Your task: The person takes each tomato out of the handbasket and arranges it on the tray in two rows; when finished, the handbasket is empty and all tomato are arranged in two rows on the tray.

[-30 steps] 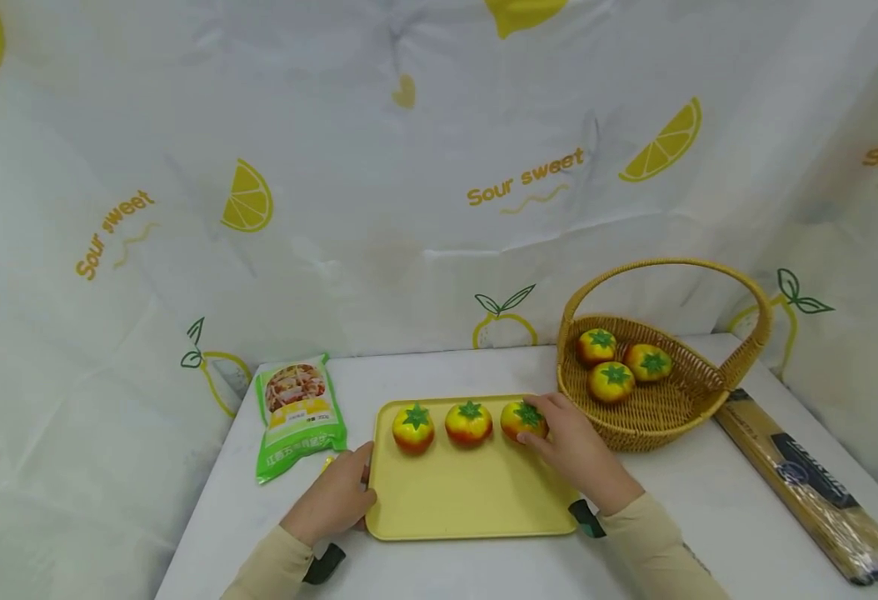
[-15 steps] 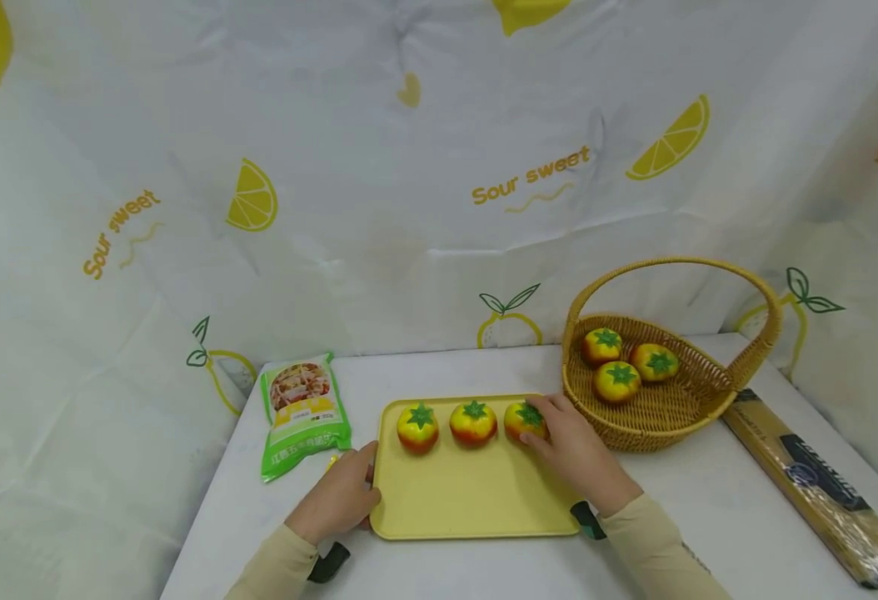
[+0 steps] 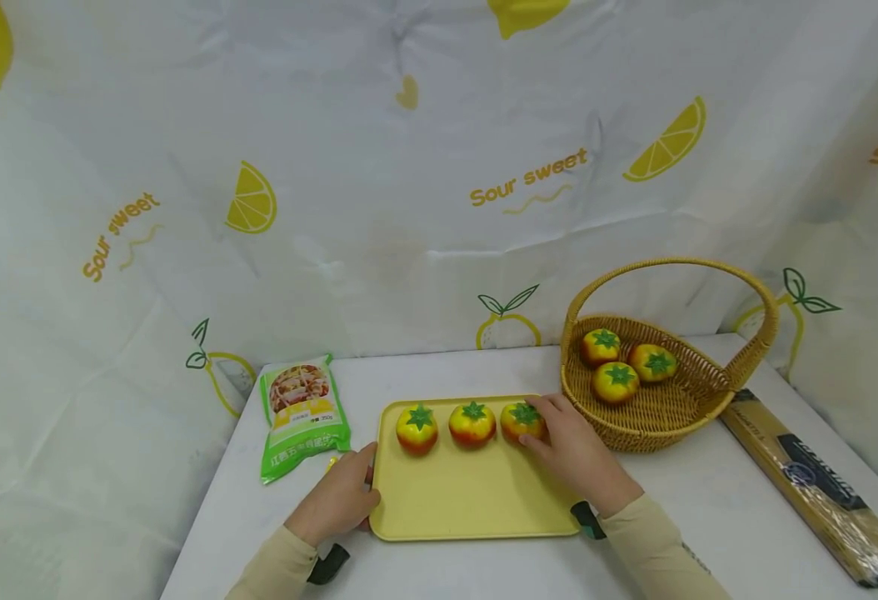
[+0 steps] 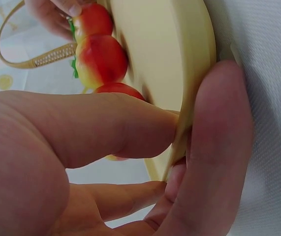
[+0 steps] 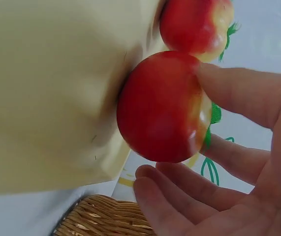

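Observation:
My left hand (image 3: pixel 339 494) pinches the left rim of a yellow tray (image 3: pixel 439 504), thumb on top and fingers underneath in the left wrist view. Three red-and-yellow tomatoes with green star-shaped tops stand in a row along the tray's far side: a left tomato (image 3: pixel 416 430), a middle tomato (image 3: pixel 472 425) and a right tomato (image 3: pixel 521 422). My right hand (image 3: pixel 577 450) holds the right tomato between thumb and fingers. In the right wrist view, this tomato (image 5: pixel 162 108) rests against the tray, close beside the middle tomato (image 5: pixel 192 27).
A handled wicker basket (image 3: pixel 652 433) stands behind the tray at the right, with three more tomatoes (image 3: pixel 615 383) inside. A long brown package (image 3: pixel 799 475) lies at the far right. A green-and-white food bag (image 3: pixel 304 417) lies at the left. A printed curtain (image 3: pixel 379 208) hangs behind the table.
The right tomato has shifted very slightly left, towards the middle one, with my right hand still on it. My left hand keeps its hold on the tray's rim.

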A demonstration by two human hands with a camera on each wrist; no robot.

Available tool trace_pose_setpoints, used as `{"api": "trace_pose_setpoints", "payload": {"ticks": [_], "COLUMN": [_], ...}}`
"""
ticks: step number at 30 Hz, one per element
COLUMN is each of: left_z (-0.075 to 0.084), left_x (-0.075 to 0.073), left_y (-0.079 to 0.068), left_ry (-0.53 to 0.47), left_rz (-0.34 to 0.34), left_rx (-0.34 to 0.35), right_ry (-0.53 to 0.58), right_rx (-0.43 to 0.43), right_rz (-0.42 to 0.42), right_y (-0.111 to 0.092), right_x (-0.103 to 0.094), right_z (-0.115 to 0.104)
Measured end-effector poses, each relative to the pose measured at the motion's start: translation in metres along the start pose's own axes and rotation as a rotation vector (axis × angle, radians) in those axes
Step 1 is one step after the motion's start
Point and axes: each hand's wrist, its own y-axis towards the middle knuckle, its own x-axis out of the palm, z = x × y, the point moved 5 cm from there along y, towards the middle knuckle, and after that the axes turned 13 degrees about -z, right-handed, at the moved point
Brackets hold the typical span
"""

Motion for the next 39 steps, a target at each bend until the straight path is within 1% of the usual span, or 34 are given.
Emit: {"api": "trace_pose_setpoints", "payload": {"ticks": [5, 8, 11, 15, 20, 24, 27, 30, 33, 39], "left_z": [0.001, 0.001, 0.002, 0.002, -0.001, -0.003, -0.006, -0.007, -0.006, -0.001], "left_x": [0.000, 0.000, 0.000, 0.001, 0.001, 0.002, 0.002, 0.001, 0.000, 0.002], "left_y": [0.000, -0.001, -0.001, 0.000, 0.000, 0.000, -0.001, -0.002, -0.003, -0.001], "left_ry": [0.005, 0.011, 0.012, 0.016, 0.027, 0.033, 0.034, 0.029, 0.026, 0.025], "left_rz": [0.001, 0.006, 0.006, 0.009, 0.017, 0.014, 0.013, 0.014, 0.015, 0.006], "left_rx": [0.007, 0.011, 0.003, 0.000, -0.026, -0.031, -0.033, -0.029, -0.020, -0.010], "right_ry": [-0.003, -0.010, -0.014, 0.010, 0.024, 0.030, 0.046, 0.049, 0.040, 0.010], "right_rx": [0.019, 0.004, -0.033, -0.060, -0.025, 0.039, 0.110, 0.176, 0.213, 0.263], "right_rz": [-0.023, -0.021, 0.012, 0.070, 0.146, 0.202, 0.186, 0.141, 0.111, 0.084], "right_y": [-0.002, -0.004, -0.006, -0.011, -0.016, -0.021, -0.020, -0.016, -0.011, -0.007], "right_x": [-0.004, -0.011, -0.023, -0.044, -0.067, -0.077, -0.078, -0.075, -0.073, -0.075], "right_z": [-0.003, -0.007, -0.008, -0.002, 0.023, 0.048, 0.064, 0.080, 0.093, 0.112]}}
